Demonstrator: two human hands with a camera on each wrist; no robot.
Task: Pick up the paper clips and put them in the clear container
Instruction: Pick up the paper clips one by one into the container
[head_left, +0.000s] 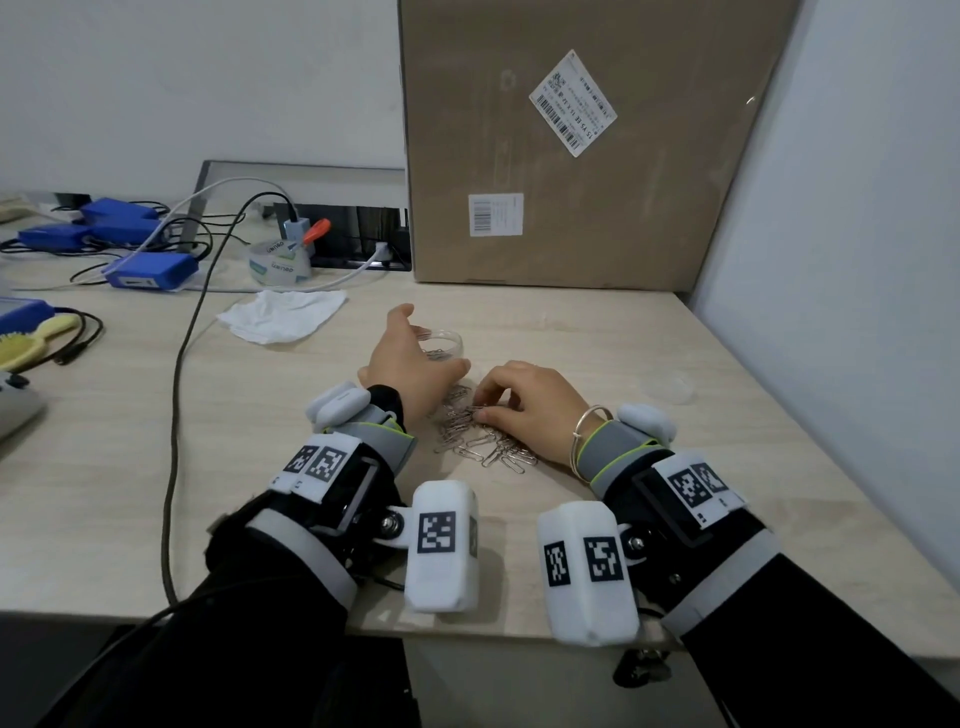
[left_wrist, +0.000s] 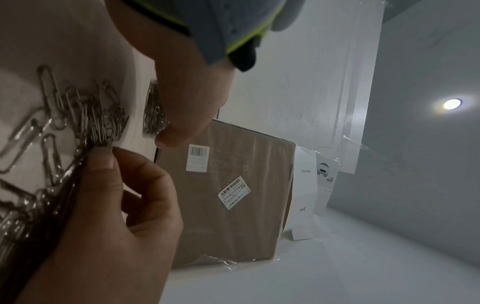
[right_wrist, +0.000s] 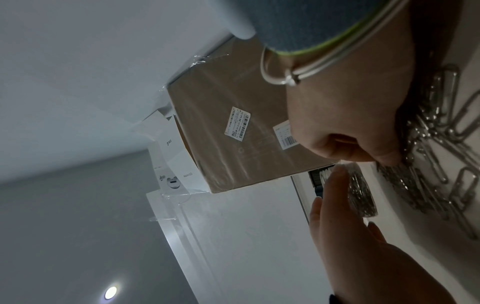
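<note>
A pile of silver paper clips (head_left: 483, 441) lies on the light wood table (head_left: 260, 467) between my hands. My right hand (head_left: 524, 400), which wears a bracelet, pinches a few clips at the pile's far edge with thumb and fingers (left_wrist: 103, 162). Just beyond stands the small clear container (head_left: 444, 340) with several clips inside. My left hand (head_left: 415, 358) is beside it with straight fingers (right_wrist: 335, 185). I cannot tell whether they touch its wall (right_wrist: 363, 197). More clips (right_wrist: 428, 185) spread under my right palm (right_wrist: 350, 115).
A large cardboard box (head_left: 571, 156) stands at the back and a wall (head_left: 831, 312) closes the right side. A clear lid (head_left: 670, 389) lies right of my right hand. A crumpled tissue (head_left: 283, 322), tape roll (head_left: 278, 262), black cable (head_left: 182, 364) and blue devices (head_left: 150, 270) sit to the left.
</note>
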